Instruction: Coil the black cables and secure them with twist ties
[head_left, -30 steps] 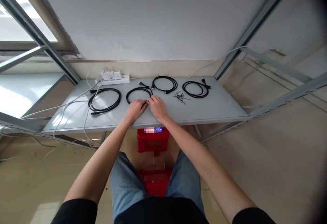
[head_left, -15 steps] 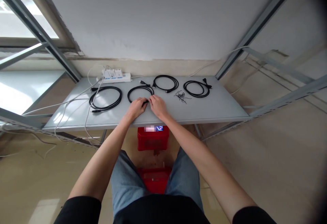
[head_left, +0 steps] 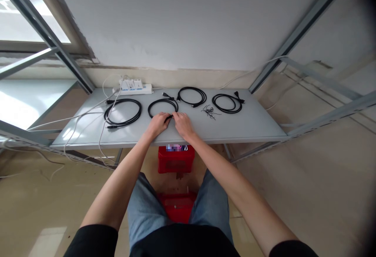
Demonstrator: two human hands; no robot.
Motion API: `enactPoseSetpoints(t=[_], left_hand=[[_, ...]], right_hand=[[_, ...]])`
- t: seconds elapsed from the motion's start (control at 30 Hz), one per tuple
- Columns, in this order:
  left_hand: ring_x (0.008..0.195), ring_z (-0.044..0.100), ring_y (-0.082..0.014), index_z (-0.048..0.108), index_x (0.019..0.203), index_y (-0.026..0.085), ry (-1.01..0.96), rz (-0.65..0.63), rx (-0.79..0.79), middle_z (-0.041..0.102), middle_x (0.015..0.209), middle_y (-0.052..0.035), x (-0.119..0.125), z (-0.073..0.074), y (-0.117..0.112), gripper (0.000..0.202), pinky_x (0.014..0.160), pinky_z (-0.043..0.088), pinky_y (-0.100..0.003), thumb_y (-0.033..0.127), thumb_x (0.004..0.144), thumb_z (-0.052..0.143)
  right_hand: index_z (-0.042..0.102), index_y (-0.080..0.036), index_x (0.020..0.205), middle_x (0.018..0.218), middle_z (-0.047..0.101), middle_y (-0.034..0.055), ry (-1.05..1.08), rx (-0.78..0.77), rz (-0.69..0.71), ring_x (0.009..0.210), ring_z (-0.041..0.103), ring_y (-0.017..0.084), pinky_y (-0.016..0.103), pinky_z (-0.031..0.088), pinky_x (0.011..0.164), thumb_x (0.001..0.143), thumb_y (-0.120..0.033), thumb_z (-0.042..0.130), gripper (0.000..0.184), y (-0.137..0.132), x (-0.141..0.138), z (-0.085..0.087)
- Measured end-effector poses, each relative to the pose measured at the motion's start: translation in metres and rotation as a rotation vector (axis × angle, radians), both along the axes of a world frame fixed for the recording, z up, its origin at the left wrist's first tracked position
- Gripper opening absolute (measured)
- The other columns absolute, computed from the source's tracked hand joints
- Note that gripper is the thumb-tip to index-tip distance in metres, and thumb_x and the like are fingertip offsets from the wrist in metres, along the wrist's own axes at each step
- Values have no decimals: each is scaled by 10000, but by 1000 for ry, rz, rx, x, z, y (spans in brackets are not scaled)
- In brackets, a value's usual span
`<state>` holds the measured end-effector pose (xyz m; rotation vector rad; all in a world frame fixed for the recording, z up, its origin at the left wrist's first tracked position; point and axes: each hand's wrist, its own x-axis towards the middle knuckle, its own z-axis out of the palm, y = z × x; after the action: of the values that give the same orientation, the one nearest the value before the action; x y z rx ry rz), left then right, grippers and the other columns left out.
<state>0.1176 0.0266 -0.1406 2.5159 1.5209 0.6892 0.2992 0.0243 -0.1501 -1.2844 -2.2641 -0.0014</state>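
A person has both hands on a black cable [head_left: 162, 100], which lies in a round loop on the grey desk [head_left: 255, 122]. A plug end shows at the back of the loop. The left hand [head_left: 160, 124] is at the near side of the black cable, with its fingers bent and its thumb and fingers pinching it. The right hand [head_left: 182, 124] is just beside the left hand, with its fingertips at the same near side of the black cable. Its fingers are bent and close to each other, but I cannot tell if they are pinching something.

To the left of the black cable there is a second cable [head_left: 126, 123], also black and round. A white wire [head_left: 101, 132] hangs down near it, farther from the black cable. To the right of the black cable and a bit behind it is a third cable [head_left: 205, 99]. Some thin black ties [head_left: 210, 111] lie in a messy little pile to the right of the black cable, and a fourth cable [head_left: 229, 112] is even farther right. The white power strip [head_left: 145, 89] is behind the black cable and to its left. A red box [head_left: 176, 162] is lower than the black cable, under the desk's front edge
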Motion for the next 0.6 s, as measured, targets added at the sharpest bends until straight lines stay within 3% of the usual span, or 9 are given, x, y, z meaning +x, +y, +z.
enactPoseSetpoints(t=[0.2, 0.37, 0.5, 0.6], left_hand=[[1100, 704, -278, 745, 1233, 196, -4, 4, -3, 776, 1164, -134, 1, 1, 0, 319, 990, 533, -378, 260, 1033, 505], [1098, 702, -282, 749, 1232, 194, 7, 10, -6, 778, 1157, -136, 1, 2, -1, 313, 983, 533, -380, 259, 1036, 514], [1086, 698, -283, 752, 1228, 187, 1, -2, 2, 775, 1131, -137, 1, 1, 0, 316, 969, 530, -377, 274, 1051, 505], [1089, 690, -281, 753, 1230, 192, -7, 1, 3, 773, 1117, -135, 0, 1, 1, 314, 965, 524, -373, 274, 1051, 510]], right_hand=[[677, -135, 1185, 1071, 755, 160, -195, -23, -113, 1055, 661, 300, 403, 452, 965, 1074, -80, 368, 333, -9, -4, 13], [654, -125, 1252, 1161, 752, 191, -257, -148, -150, 1111, 688, 298, 365, 488, 907, 1066, -79, 386, 330, -15, -8, 31], [695, -130, 1230, 1116, 770, 191, -183, -288, -236, 1033, 734, 311, 361, 508, 863, 1044, -102, 464, 298, -7, -11, 45], [760, -153, 1041, 1029, 782, 159, 13, -422, -297, 1002, 736, 300, 335, 522, 825, 995, -155, 590, 176, 7, -12, 52]])
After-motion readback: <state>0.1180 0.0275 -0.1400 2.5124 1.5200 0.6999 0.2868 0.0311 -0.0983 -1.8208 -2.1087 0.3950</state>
